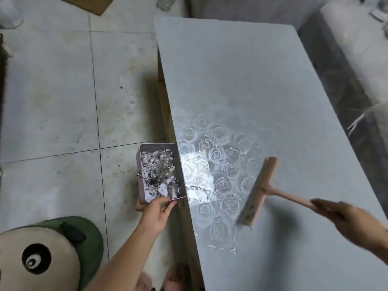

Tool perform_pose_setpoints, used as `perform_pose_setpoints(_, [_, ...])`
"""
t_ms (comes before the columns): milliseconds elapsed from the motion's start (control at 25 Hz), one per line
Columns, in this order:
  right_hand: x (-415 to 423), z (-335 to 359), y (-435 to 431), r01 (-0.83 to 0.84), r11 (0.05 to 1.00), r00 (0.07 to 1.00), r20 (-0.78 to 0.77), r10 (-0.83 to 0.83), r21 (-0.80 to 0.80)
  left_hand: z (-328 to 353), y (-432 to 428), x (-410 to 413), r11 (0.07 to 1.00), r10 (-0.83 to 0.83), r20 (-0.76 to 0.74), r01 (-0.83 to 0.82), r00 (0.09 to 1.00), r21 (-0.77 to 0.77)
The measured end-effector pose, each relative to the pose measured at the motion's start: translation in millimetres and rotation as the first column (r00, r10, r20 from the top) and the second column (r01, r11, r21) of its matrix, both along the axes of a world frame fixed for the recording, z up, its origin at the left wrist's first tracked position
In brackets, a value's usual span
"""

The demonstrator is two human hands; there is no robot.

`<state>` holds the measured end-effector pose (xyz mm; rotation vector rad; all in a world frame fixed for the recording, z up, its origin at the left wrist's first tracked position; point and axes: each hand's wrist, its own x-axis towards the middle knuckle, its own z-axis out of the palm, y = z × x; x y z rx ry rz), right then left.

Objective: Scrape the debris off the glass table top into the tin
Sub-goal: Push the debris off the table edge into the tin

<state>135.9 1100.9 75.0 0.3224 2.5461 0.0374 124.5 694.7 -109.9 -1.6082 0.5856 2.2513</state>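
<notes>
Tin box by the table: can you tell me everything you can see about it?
The tin is a shallow, pale pink rectangular box that looks like metal. It has no lid on, and there is a small clasp on its outer side. Inside is a heap of grey, white and black scraps. The left hand grips its near end, thumb on the rim, holding it above the floor. Its long side sits against the edge of the table.

Both arms forward — left hand point(156, 215) pinching the tin point(157, 147) rim, right hand point(352, 221) curled round the scraper point(259, 192) handle
</notes>
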Motion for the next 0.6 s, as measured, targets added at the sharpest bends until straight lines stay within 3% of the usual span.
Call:
perform_pose_setpoints(80, [33.7,-16.9,-23.1,0.022,0.999,1.000,-0.001,-0.022,-0.026,3.2,-3.5,-1.0,0.999,0.007,0.004,-0.007,1.000,-0.034])
perform_pose_setpoints(200, [10.1,-47.3,-83.9,0.005,0.989,0.995,-0.099,-0.020,-0.147,0.0,-7.3,-5.9,0.996,0.010,0.010,-0.010,1.000,-0.085])
perform_pose_setpoints(320, [-35.1,-61.1,-147.1,-0.134,0.976,0.978,-0.183,0.102,-0.171,-3.0,-10.4,-10.0,0.997,-0.058,0.024,0.059,0.998,-0.048])
perform_pose_setpoints(440, [-57.5,-41.7,-149.2,-0.229,0.958,0.941,-0.290,0.172,-0.174,-6.1,-14.2,-16.7,0.997,-0.063,0.033,0.064,0.997,-0.040])
perform_pose_setpoints(600, [-59.9,-1.6,-45.2,0.034,0.998,0.994,-0.099,-0.040,-0.057,-0.4,-15.3,-35.4,0.994,-0.109,0.020,0.109,0.994,0.007])
